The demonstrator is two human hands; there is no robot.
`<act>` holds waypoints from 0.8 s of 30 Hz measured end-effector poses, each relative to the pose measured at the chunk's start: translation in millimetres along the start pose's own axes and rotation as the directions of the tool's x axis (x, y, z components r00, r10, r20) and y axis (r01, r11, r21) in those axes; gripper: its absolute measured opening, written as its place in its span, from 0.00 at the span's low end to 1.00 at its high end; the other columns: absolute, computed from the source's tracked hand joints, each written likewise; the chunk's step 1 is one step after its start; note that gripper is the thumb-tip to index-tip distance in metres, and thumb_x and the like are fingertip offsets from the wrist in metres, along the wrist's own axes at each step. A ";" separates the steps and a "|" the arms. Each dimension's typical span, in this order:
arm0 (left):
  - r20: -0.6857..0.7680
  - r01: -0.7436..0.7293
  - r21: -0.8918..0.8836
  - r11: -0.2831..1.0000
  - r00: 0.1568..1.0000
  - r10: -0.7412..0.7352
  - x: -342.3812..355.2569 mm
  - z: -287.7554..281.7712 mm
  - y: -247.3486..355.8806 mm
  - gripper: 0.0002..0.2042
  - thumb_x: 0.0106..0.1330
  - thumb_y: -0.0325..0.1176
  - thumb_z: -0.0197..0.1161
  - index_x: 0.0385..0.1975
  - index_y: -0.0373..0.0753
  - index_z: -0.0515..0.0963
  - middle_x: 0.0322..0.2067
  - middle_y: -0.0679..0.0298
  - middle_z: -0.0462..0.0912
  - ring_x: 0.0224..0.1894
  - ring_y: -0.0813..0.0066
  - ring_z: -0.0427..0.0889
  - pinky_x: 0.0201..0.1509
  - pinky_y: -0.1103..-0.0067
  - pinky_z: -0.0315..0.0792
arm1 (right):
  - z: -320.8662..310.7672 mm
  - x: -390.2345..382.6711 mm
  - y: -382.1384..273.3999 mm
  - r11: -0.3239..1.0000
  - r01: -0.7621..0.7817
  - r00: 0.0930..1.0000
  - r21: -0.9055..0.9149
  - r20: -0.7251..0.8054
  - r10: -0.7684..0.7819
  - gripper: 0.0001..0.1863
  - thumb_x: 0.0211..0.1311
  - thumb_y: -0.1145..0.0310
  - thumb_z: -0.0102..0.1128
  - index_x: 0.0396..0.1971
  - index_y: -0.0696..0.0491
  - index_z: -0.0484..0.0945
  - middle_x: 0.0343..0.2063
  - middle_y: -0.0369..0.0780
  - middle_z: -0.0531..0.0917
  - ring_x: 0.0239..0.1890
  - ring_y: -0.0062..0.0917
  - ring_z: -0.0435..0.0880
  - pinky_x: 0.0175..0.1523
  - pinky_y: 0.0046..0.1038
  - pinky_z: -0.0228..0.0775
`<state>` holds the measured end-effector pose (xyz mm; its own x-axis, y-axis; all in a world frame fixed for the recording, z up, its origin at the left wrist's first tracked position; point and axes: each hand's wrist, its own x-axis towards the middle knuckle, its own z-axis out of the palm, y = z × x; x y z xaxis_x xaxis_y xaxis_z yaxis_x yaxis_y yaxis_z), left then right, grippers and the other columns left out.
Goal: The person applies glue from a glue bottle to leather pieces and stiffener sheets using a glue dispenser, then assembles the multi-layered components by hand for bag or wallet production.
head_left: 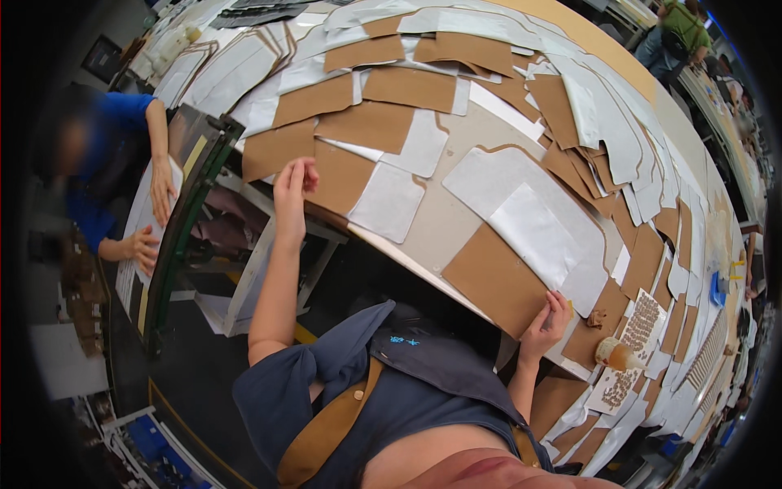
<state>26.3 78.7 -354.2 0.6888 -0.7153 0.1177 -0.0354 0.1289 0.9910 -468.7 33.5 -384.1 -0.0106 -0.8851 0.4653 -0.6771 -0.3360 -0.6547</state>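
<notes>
My left hand (294,186) is raised over the table's near edge, beside a brown panel (278,150). Its fingers are loosely bent and apart, and nothing shows in them. At the right, my right hand (544,328) closes its fingers on the edge of a flat panel with a brown section (494,281) and a white section (533,234). A small yellow bit shows by those fingertips; its kind cannot be made out. The panel lies on a larger white, round-cornered panel (494,181). Left of it lies another brown-and-white panel (389,201).
Overlapping brown and white panels (409,87) cover the far table. At the right are a bottle of amber liquid (617,355), a white card with small brown pieces (643,319) and a blue holder (718,289). A co-worker's hands (163,192) rest on a white sheet at the left.
</notes>
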 end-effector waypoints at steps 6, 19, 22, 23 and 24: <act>-0.412 0.318 -0.149 0.936 0.840 -0.352 -112.5 -23.1 -110.1 0.28 0.72 0.49 0.62 0.62 0.38 0.63 0.56 0.61 0.73 0.56 0.77 0.72 0.55 0.76 0.67 | 5.2 5.5 -24.5 0.938 -0.071 0.997 0.338 0.063 0.053 0.10 0.70 0.79 0.50 0.45 0.61 0.80 0.49 0.43 0.80 0.53 0.31 0.79 0.62 0.31 0.67; -0.012 0.366 -0.671 0.645 0.864 -0.503 -85.5 -51.9 -141.9 0.41 0.63 0.69 0.59 0.68 0.43 0.64 0.63 0.62 0.71 0.67 0.66 0.67 0.69 0.68 0.63 | 124.8 30.2 -123.4 -0.045 -0.929 0.370 0.367 0.926 -0.075 0.32 0.72 0.72 0.54 0.68 0.70 0.53 0.66 0.57 0.65 0.70 0.40 0.67 0.72 0.35 0.63; 0.009 0.326 -0.729 0.602 0.884 -0.467 -98.0 -53.9 -101.7 0.42 0.63 0.69 0.58 0.68 0.44 0.64 0.64 0.64 0.71 0.66 0.66 0.69 0.66 0.68 0.68 | 149.5 43.1 -136.0 -0.067 -0.947 0.319 0.315 0.947 -0.046 0.31 0.71 0.70 0.56 0.66 0.68 0.56 0.61 0.55 0.71 0.64 0.37 0.73 0.66 0.31 0.68; 0.008 0.323 -0.730 0.602 0.885 -0.465 -100.4 -60.0 -97.9 0.42 0.63 0.69 0.58 0.68 0.44 0.64 0.64 0.64 0.71 0.66 0.66 0.69 0.66 0.68 0.68 | 156.3 46.3 -139.5 -0.054 -0.952 0.303 0.302 0.953 -0.014 0.28 0.71 0.69 0.57 0.64 0.68 0.61 0.57 0.52 0.74 0.59 0.34 0.77 0.62 0.29 0.70; 0.070 0.337 -0.769 0.543 0.888 -0.454 -101.4 -67.9 -94.6 0.41 0.63 0.69 0.58 0.67 0.44 0.65 0.64 0.64 0.71 0.65 0.65 0.70 0.66 0.67 0.68 | 163.9 50.9 -140.2 -0.052 -0.952 0.304 0.303 0.953 -0.015 0.28 0.71 0.69 0.57 0.64 0.68 0.61 0.57 0.52 0.74 0.59 0.34 0.77 0.62 0.29 0.70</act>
<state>9.0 185.6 -464.1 0.5777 -0.7417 -0.3408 0.7701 0.3568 0.5288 -253.7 -17.2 -366.3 0.7079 -0.5707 -0.4162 0.2684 0.7624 -0.5889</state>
